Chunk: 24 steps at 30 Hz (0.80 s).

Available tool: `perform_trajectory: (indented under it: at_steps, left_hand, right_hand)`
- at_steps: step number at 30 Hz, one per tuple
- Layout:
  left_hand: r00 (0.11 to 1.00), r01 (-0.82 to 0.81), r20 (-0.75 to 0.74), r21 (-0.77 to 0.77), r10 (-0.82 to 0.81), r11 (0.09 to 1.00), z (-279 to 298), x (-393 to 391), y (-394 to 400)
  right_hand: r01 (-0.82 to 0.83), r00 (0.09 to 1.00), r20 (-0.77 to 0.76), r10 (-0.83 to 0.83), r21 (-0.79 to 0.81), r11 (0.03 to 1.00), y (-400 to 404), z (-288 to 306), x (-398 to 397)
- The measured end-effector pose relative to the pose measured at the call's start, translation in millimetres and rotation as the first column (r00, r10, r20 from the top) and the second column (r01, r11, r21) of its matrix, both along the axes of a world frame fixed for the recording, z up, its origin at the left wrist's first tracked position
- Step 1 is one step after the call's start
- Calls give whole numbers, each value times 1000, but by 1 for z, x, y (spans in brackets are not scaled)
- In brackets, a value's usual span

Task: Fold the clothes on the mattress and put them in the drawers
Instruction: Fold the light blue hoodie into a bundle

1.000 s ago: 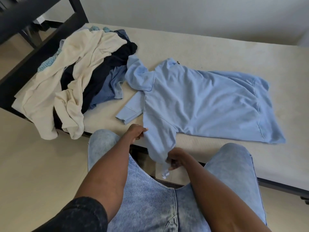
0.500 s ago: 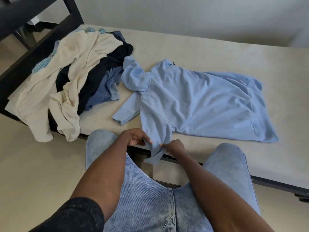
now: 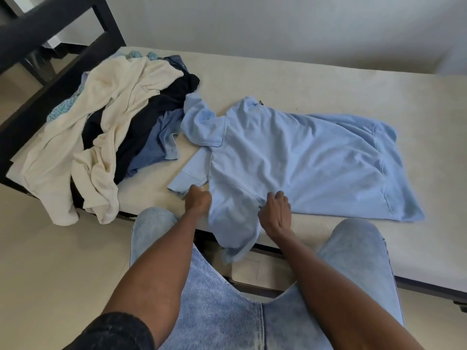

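- Spreading flat across the middle of the frame, the light blue shirt (image 3: pixel 290 157) lies on the mattress (image 3: pixel 328 82), collar toward the left and hem toward the right; laid open this way it is ready for folding, I judge.
- 1 sleeve (image 3: pixel 232 223) hangs over the near edge of the mattress at lower centre; both hands sit at its root, likely to bring it up onto the shirt body.
- The left hand (image 3: pixel 197 202) is clenched on the sleeve's left edge, fingers curled into the cloth; the other sleeve's cuff (image 3: pixel 185 181) lies just beside its knuckles.
- The right hand (image 3: pixel 276 210) grips the fabric at the armpit seam, fingers bent down onto it; whether the thumb is under the cloth I cannot tell.
- Relative to the grip, the shirt body runs up and to the right; the dangling sleeve drops between the wrists toward the denim-clad knees (image 3: pixel 227 311).
- The unfolded pile (image 3: pixel 113 137) of cream, dark and blue clothes waits at upper left, touching the shirt's collar side; no drawers show.
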<state>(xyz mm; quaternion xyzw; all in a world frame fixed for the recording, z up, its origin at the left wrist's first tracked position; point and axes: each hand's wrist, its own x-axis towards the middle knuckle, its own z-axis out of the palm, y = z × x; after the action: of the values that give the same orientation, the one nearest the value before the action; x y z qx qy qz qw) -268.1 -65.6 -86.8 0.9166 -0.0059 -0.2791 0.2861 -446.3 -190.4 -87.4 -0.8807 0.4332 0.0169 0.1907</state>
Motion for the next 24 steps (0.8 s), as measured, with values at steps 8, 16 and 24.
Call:
perform_trajectory:
  at_steps: [8, 16, 24]
  left_hand:
    - [981, -74, -174, 47, 81, 996, -9, 19, -23]
    - [540, 620, 511, 296, -669, 726, 8, 83, -92]
    - [645, 391, 499, 435, -579, 811, 19, 176, -166]
  right_hand:
    - [-166, 923, -315, 223, 198, 966, -61, -2, 0]
    - [-315, 933, -129, 337, 162, 935, -135, 19, 79]
    - [-92, 993, -73, 91, -1, 996, -239, 24, 189]
